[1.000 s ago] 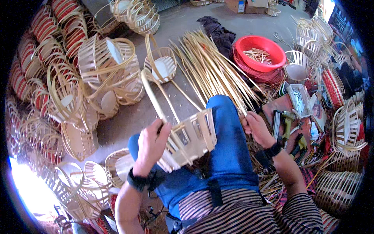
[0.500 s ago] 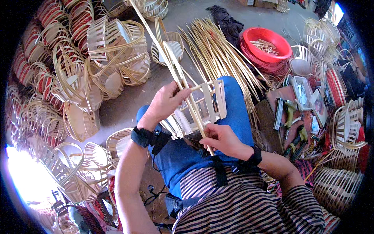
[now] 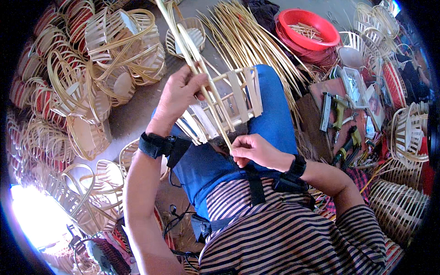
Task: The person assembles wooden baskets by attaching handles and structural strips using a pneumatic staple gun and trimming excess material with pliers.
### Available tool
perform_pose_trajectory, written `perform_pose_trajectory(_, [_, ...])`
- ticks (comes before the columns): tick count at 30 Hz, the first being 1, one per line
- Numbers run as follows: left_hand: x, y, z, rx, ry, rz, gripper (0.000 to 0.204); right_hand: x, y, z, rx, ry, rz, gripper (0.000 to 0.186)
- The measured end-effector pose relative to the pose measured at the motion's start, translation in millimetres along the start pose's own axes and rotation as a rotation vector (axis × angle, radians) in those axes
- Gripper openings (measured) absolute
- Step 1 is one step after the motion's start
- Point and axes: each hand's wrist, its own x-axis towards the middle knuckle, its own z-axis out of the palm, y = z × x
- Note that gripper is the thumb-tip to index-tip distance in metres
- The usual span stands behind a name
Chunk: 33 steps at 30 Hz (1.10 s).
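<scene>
A pale, slatted wooden basket frame (image 3: 235,94) lies tilted on my lap, against my blue-trousered legs. Long, thin bamboo strips (image 3: 211,98) run slantwise across it, from beyond the upper edge of view down toward my waist. My left hand (image 3: 179,94) is closed round the strips at the basket's left side, thumb on top. At their near end, my right hand (image 3: 262,150) pinches a strip tip between thumb and fingers, just below the basket. My left palm and some fingers are hidden.
Finished baskets (image 3: 123,41) pile up at the left. Ahead lies a bundle of long bamboo sticks (image 3: 243,41), beside a red basin (image 3: 327,36) holding short sticks. At right, a board (image 3: 323,119) carries a green-handled nail gun (image 3: 339,114) and other tools.
My left hand has moved farther away and to the left, along with the strips. Less strip shows past my right fingers. The whole view has shifted a little.
</scene>
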Motion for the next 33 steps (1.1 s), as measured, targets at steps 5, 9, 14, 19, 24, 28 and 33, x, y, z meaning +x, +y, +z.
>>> perform_pose_trajectory(5, [-17.8,-1.0,3.6,0.683,0.061,0.286,0.103,13.0,-13.6,10.3,0.1,0.206,-0.208,0.014])
perform_pose_trajectory(9, [-25.7,-5.4,5.9,1.07,0.018,0.607,0.096,1.6,-32.3,5.3,0.106,0.14,-0.057,0.018])
perform_pose_trajectory(14, [-30.6,1.5,6.5,1.005,0.086,0.539,0.089,-68.9,-36.4,-96.6,-0.501,0.431,-0.087,0.021])
perform_pose_trajectory(19, [-27.0,1.3,9.9,0.984,0.078,0.574,0.093,-197.8,45.7,-255.8,-1.284,1.248,-0.062,0.031])
perform_pose_trajectory(24, [-27.8,-1.1,9.8,1.023,0.1,0.588,0.094,-241.9,120.5,-312.7,-0.775,1.329,0.146,0.052])
perform_pose_trajectory(28, [-22.6,-1.2,13.3,1.044,0.034,0.537,0.095,-233.6,148.1,-355.4,-0.729,1.37,0.281,0.05])
perform_pose_trajectory(33, [-24.2,-5.9,16.3,1.048,0.07,0.564,0.096,-223.9,143.9,-370.6,-0.801,1.418,0.288,0.043])
